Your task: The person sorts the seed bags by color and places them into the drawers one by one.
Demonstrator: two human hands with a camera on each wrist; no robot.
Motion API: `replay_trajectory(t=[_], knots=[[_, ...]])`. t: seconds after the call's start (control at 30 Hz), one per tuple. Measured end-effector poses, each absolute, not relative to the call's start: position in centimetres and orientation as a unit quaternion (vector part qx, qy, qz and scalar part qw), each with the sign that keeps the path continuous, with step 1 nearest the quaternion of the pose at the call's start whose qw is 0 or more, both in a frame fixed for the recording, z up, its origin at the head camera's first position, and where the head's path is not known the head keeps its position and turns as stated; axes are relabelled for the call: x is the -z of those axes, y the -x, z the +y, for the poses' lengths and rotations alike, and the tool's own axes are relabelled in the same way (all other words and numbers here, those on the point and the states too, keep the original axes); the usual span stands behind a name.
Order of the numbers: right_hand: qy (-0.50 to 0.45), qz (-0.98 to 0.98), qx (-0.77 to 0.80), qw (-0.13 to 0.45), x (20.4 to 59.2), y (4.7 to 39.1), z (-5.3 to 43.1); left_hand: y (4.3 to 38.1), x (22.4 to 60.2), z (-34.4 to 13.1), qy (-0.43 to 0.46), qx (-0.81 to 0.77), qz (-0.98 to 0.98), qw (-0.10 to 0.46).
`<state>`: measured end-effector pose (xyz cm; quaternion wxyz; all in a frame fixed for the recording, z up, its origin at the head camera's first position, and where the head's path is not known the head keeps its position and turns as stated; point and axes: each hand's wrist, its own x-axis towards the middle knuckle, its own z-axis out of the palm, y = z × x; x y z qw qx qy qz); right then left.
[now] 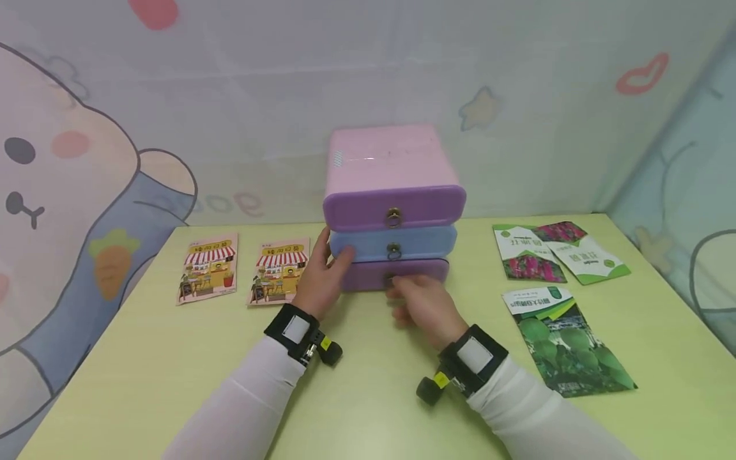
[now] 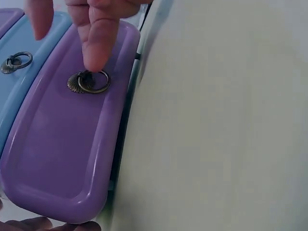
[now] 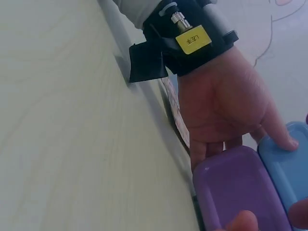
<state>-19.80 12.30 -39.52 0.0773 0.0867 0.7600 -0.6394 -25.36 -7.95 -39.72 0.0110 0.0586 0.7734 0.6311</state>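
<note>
A small chest of drawers [image 1: 391, 160] stands at the back middle of the table, with a pink top, purple upper drawer, blue middle drawer [image 1: 422, 243] and purple bottom drawer [image 2: 62, 144]. My left hand [image 1: 322, 278] rests against the chest's left side. Its thumb lies on the blue drawer's front, and its fingers reach along the side, partly hidden. My right hand [image 1: 422, 303] is before the bottom drawer. One fingertip touches that drawer's brass ring pull [image 2: 89, 82], while the thumb stays apart from it. All the drawers look closed.
Two pink packets with striped awnings, a left packet [image 1: 208, 268] and a right packet [image 1: 280, 271], lie left of the chest. On the right are two overlapping flower-picture packets [image 1: 526, 249] and a larger green packet [image 1: 569, 345]. A cartoon-printed cloth [image 1: 276, 115] hangs behind.
</note>
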Motion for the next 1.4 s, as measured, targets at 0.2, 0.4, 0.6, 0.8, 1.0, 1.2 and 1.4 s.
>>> replay_trajectory(t=[0.2, 0.4, 0.6, 0.8, 1.0, 1.2, 1.4], knots=[[-0.091, 0.743, 0.660, 0.060, 40.5, 20.7, 12.5, 25.8, 40.5, -7.7, -0.074, -0.627, 0.775, -0.002], [-0.092, 0.732, 0.672, 0.058, 41.1, 20.9, 13.0, 25.6, 40.7, -7.4, -0.070, -0.614, 0.786, 0.003], [-0.085, 0.734, 0.672, 0.050, 41.1, 21.5, 13.2, 25.7, 40.1, -7.4, -0.086, -0.604, 0.792, -0.003], [-0.083, 0.737, 0.669, 0.051, 41.3, 21.4, 12.9, 25.5, 40.3, -7.8, -0.084, -0.605, 0.792, 0.000], [-0.084, 0.740, 0.667, 0.037, 41.5, 21.3, 12.5, 25.4, 40.5, -8.2, -0.090, -0.601, 0.794, 0.002], [-0.091, 0.725, 0.683, 0.026, 41.5, 21.3, 12.0, 25.4, 40.4, -8.6, -0.094, -0.600, 0.795, 0.000], [-0.090, 0.727, 0.680, 0.020, 41.6, 21.3, 11.7, 25.6, 40.4, -8.8, -0.095, -0.603, 0.792, 0.004]])
